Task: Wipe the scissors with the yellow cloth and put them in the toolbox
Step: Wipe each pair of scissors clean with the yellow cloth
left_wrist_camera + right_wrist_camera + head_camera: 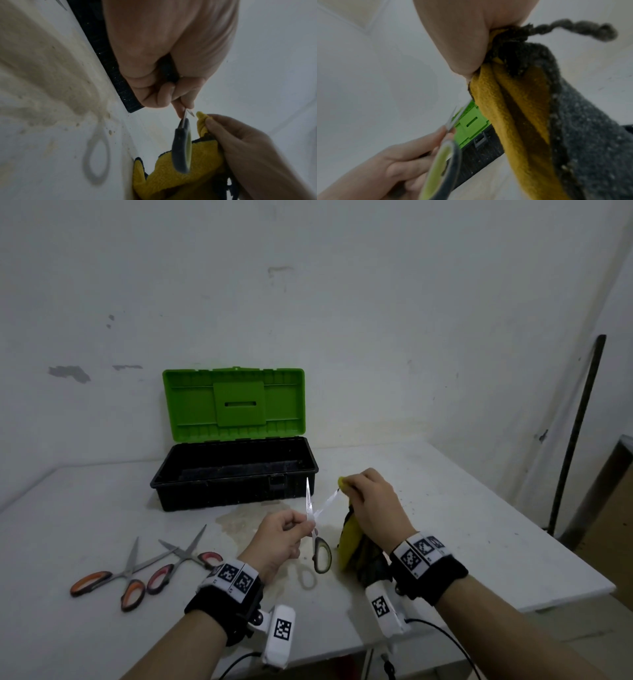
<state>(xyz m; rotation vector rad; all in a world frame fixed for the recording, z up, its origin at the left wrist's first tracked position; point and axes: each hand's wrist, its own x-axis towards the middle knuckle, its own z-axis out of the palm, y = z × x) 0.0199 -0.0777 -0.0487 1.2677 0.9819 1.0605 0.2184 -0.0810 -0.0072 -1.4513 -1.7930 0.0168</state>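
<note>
My left hand [289,534] pinches a pair of scissors [321,553] with grey-green handles near the pivot, blades spread and pointing up; one handle loop hangs free below. The same scissors [182,147] show in the left wrist view, and their handle [443,166] in the right wrist view. My right hand [368,501] grips the yellow cloth [349,539], bunched over the tip of one blade, the rest hanging to the table. The cloth [180,175] is yellow on one side and grey on the other [513,121]. The toolbox [236,477], black with its green lid up, stands open behind both hands.
Two more pairs of scissors lie on the white table [102,508] at the left: one orange-handled [109,580], one red-handled [181,559]. A brownish stain [239,520] marks the table before the toolbox. A dark pole [575,433] leans on the wall at right.
</note>
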